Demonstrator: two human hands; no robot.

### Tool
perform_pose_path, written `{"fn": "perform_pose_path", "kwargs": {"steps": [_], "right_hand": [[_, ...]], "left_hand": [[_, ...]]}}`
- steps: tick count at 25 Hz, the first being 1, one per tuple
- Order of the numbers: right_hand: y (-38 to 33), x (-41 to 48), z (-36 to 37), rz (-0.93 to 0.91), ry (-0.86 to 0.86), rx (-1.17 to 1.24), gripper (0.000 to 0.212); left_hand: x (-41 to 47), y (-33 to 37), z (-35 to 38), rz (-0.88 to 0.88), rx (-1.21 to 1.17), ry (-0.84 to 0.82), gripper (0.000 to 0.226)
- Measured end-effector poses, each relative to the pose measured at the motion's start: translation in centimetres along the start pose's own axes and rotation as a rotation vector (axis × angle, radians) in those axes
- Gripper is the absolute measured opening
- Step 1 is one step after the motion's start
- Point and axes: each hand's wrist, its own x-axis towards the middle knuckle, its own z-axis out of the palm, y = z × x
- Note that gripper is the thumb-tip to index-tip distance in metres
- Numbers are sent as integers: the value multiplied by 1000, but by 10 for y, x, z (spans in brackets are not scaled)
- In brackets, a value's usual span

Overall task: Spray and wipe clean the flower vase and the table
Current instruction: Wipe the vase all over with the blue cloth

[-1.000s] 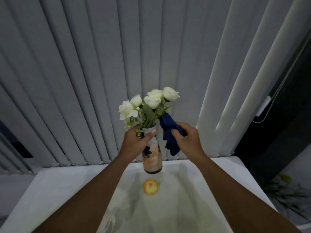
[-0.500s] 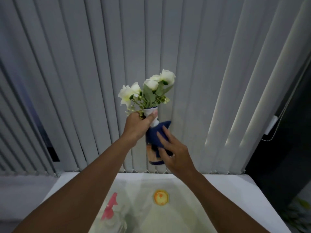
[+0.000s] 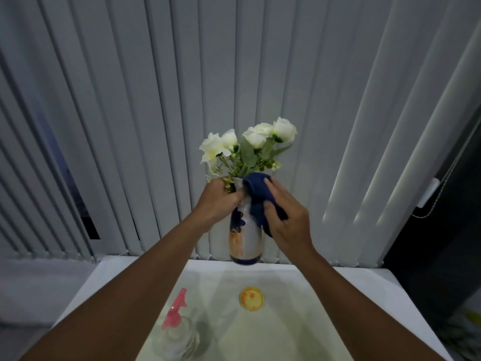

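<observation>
A flower vase (image 3: 246, 239), white with blue and orange patches, is held in the air above the far edge of the white table (image 3: 359, 290). White roses (image 3: 256, 138) with green leaves stick out of its top. My left hand (image 3: 217, 201) grips the vase by its neck. My right hand (image 3: 287, 217) presses a dark blue cloth (image 3: 257, 195) against the neck and upper right side of the vase. A clear spray bottle (image 3: 177, 332) with a pink trigger head stands on the table near my left forearm.
A yellow-orange round spot (image 3: 251, 298) shows on the tabletop under the vase. Grey vertical blinds (image 3: 156, 100) hang right behind the table. A dark gap and a green plant (image 3: 466, 332) lie to the right of the table.
My right hand has slid the blue cloth from the vase's body up to its neck. The vase sits lower in view and the spray bottle shows more fully.
</observation>
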Motion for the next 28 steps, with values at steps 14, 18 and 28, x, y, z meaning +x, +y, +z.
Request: {"fn": "perform_pose_path", "kwargs": {"steps": [14, 18, 28], "right_hand": [[48, -96, 4, -525, -378, -437, 37], [36, -90, -5, -187, -252, -237, 44], [-4, -25, 6, 416, -124, 308, 27]], "left_hand": [[-7, 4, 9, -36, -46, 216, 45], [-5, 3, 7, -32, -135, 121, 46], [-19, 16, 6, 48, -238, -104, 13]]}}
